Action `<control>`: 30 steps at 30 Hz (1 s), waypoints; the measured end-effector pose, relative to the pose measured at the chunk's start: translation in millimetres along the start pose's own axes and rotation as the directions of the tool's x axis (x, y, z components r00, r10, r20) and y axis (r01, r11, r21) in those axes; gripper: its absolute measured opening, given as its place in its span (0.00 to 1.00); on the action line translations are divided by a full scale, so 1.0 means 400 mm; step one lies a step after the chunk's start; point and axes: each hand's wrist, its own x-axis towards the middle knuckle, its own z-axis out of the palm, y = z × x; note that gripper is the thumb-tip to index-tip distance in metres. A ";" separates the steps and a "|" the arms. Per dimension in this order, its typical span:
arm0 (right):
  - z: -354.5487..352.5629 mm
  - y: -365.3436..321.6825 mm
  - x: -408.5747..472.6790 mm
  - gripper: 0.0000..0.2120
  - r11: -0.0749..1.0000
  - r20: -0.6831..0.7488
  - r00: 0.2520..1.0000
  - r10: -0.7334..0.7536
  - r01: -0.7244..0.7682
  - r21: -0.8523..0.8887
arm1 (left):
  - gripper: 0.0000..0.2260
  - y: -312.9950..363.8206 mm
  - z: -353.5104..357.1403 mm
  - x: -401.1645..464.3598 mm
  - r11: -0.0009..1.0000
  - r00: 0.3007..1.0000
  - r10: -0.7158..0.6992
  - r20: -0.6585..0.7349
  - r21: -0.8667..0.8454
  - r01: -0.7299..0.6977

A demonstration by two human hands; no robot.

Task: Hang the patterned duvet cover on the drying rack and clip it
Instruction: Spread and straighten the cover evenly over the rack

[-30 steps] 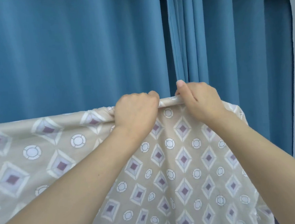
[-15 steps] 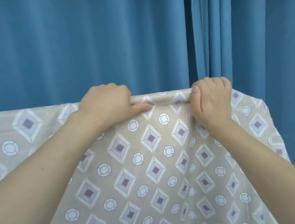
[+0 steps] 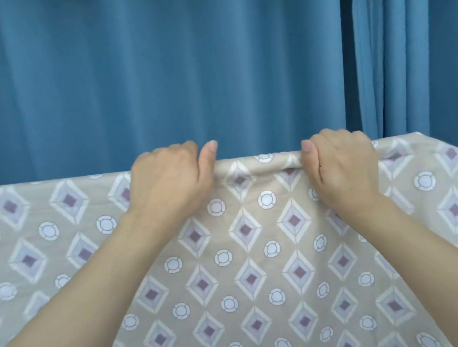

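Duvet cover (image 3: 269, 252) is up on the rack at this point, draped over the top bar so the diamond-and-circle pattern hangs down toward me; the bar itself is hidden under the fabric, I only see it as a rounded ridge along the top edge. Both my hands are on that ridge; left hand (image 3: 168, 183) has its fingers curled over the top of the covered bar with the thumb sticking up free, and right hand (image 3: 342, 170) is doing the same a little way along, fingers hooked over the back, thumb resting at the front. So both are gripping cloth and bar together, with a short stretch of the fold showing between them; that bit looks fairly smooth. Off to the left the cover runs on past the frame edge; on the right it reaches a corner and drops away.

Progress-wise I'd say the hanging part is basically done, maybe some evening-out left; the clipping hasn't happened as far as I can tell, no clips anywhere in view. Behind it all is just the blue curtain (image 3: 186, 67).
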 end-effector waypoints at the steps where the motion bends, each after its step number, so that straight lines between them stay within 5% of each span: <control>1: 0.003 -0.002 -0.009 0.22 1.000 0.012 1.000 0.010 -0.010 0.006 | 0.26 -0.022 0.004 -0.008 1.000 1.000 0.003 0.008 0.009 -0.003; 5: 0.006 -0.041 -0.030 0.18 0.993 0.017 0.997 0.077 -0.078 0.084 | 0.17 -0.038 0.038 -0.052 0.996 0.990 0.077 -0.121 -0.038 -0.082; 11: -0.011 -0.110 -0.004 0.15 0.987 0.104 0.986 -0.128 0.117 0.110 | 0.16 -0.007 0.072 -0.116 0.992 0.968 0.066 -0.242 -0.092 -0.090; 16: -0.028 -0.075 -0.044 0.17 0.989 0.106 0.989 -0.099 0.086 0.124 | 0.29 0.045 0.078 -0.175 0.979 0.972 0.157 -0.176 -0.099 -0.176; 21: -0.036 -0.008 -0.158 0.25 0.997 0.064 0.995 0.073 -0.075 0.035 | 0.31 0.103 0.127 -0.251 0.933 0.935 0.346 -0.078 -0.074 -0.352; 26: -0.048 0.029 -0.245 0.29 0.995 0.134 0.988 0.075 -0.083 0.058 | 0.35 0.147 0.182 -0.319 0.905 0.909 0.416 0.029 -0.107 -0.411; 30: -0.052 0.030 -0.341 0.31 0.992 0.253 0.960 0.120 -0.127 0.009 | 0.40 0.181 0.202 -0.369 0.828 0.816 0.560 0.146 -0.136 -0.544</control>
